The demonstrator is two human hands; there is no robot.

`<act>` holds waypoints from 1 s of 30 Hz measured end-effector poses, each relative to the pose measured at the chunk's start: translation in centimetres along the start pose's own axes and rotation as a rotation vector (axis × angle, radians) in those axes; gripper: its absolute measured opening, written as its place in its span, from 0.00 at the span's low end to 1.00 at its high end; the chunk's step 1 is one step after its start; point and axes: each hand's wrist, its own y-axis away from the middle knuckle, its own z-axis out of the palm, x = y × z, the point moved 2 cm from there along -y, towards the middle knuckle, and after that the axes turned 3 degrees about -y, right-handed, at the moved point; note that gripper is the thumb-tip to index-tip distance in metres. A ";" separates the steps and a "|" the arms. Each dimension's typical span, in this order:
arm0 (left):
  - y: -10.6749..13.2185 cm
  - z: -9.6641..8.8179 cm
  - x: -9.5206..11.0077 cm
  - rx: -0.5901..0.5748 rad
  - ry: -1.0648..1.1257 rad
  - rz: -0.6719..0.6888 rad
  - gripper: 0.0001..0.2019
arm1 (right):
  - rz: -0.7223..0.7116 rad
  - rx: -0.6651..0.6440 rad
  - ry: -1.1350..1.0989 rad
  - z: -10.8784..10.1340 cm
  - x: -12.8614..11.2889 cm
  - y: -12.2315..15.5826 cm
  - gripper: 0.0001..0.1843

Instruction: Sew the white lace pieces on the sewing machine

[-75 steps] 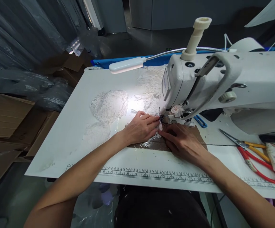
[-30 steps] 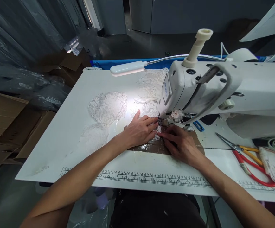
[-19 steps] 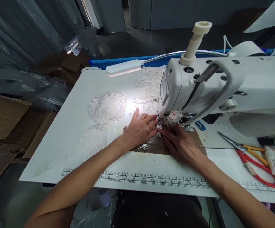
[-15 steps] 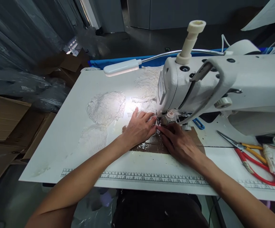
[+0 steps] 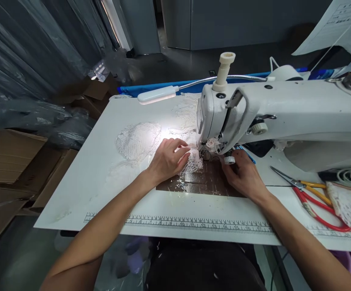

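Observation:
My left hand (image 5: 168,159) is at the left of the needle area, fingers bent and gathered on the edge of a white lace piece (image 5: 194,161). That lace runs to the presser foot of the white sewing machine (image 5: 212,117). My right hand (image 5: 242,171) is to the right of the foot, beside the machine's knurled knob. Its thumb and fingers are apart, and the fingers reach to a blue thread snips (image 5: 248,155), which the hand partly covers. Under the lace is a shiny brown taped patch (image 5: 206,184) with white lint on it.
More lace pieces (image 5: 137,141) lie on the white table (image 5: 87,178) at left. Red and yellow-handled scissors (image 5: 311,198) lie at right. A lamp (image 5: 157,95) reaches over the back. A printed ruler (image 5: 175,223) follows the front edge. Cardboard boxes (image 5: 14,161) stand on the left.
My right hand has moved right, from the lace at the needle to the blue thread snips. My left hand has drawn back leftward, its fingers more bent. The view has shifted slightly.

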 end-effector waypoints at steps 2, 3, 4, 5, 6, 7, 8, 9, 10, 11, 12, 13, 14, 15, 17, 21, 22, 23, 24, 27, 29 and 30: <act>0.1 0.0 0.3 -0.024 0.034 0.054 0.04 | -0.013 0.010 0.010 0.2 -0.1 0.1 0.09; 0.1 0.1 0.6 -0.042 0.051 0.080 0.04 | -0.018 0.013 0.014 0.4 -0.2 0.2 0.09; 0.2 0.2 0.8 -0.060 0.066 0.100 0.04 | -0.022 0.014 0.018 0.4 -0.2 0.3 0.09; 0.2 0.3 0.9 -0.078 0.083 0.118 0.05 | -0.025 0.016 0.022 0.5 -0.2 0.3 0.09; 0.2 0.5 1.1 -0.094 0.104 0.134 0.05 | -0.026 0.017 0.027 0.5 -0.2 0.4 0.09; 0.3 0.6 1.2 -0.107 0.127 0.147 0.05 | -0.027 0.019 0.032 0.5 -0.2 0.4 0.10; 0.3 0.7 1.2 -0.116 0.150 0.153 0.06 | -0.029 0.022 0.034 0.5 -0.1 0.4 0.10; 0.4 0.9 1.2 -0.124 0.171 0.156 0.06 | -0.033 0.026 0.033 0.4 -0.1 0.4 0.10; 0.4 1.0 1.2 -0.131 0.191 0.155 0.06 | -0.039 0.025 0.028 0.4 -0.2 0.4 0.10; 0.4 1.2 1.1 -0.139 0.209 0.152 0.06 | -0.048 0.017 0.022 0.5 -0.2 0.4 0.10; 0.4 1.3 1.1 -0.147 0.226 0.147 0.07 | -0.059 0.000 0.010 0.5 -0.3 0.4 0.10; 0.5 1.5 1.1 -0.154 0.242 0.142 0.07 | -0.073 -0.027 -0.006 0.7 -0.4 0.5 0.11; 0.5 1.6 1.2 -0.159 0.258 0.139 0.07 | -0.089 -0.068 -0.023 0.9 -0.6 0.5 0.12; 0.5 1.7 1.2 -0.160 0.273 0.136 0.07 | -0.107 -0.115 -0.036 1.2 -0.7 0.6 0.13; 0.5 1.8 1.1 -0.158 0.301 0.134 0.08 | -0.152 -0.207 -0.036 1.8 -1.0 0.7 0.17; 0.6 1.9 1.0 -0.165 0.325 0.136 0.09 | -0.214 -0.280 0.052 2.7 -1.0 0.9 0.20; 0.6 1.9 0.9 -0.166 0.322 0.134 0.09 | -0.217 -0.280 0.062 2.8 -0.9 0.9 0.20; 0.6 1.9 0.9 -0.165 0.316 0.132 0.08 | -0.219 -0.278 0.065 2.9 -0.7 0.9 0.21; 0.7 1.9 0.9 -0.163 0.306 0.133 0.08 | -0.225 -0.276 0.061 2.9 -0.6 1.0 0.21; 0.6 1.8 1.0 -0.157 0.272 0.150 0.08 | -0.258 -0.272 0.038 3.0 -0.3 1.0 0.21; 0.6 1.8 1.1 -0.153 0.253 0.164 0.08 | -0.281 -0.271 0.039 2.9 -0.4 1.0 0.21; 0.6 1.8 1.1 -0.152 0.245 0.168 0.08 | -0.293 -0.270 0.048 2.9 -0.5 0.9 0.21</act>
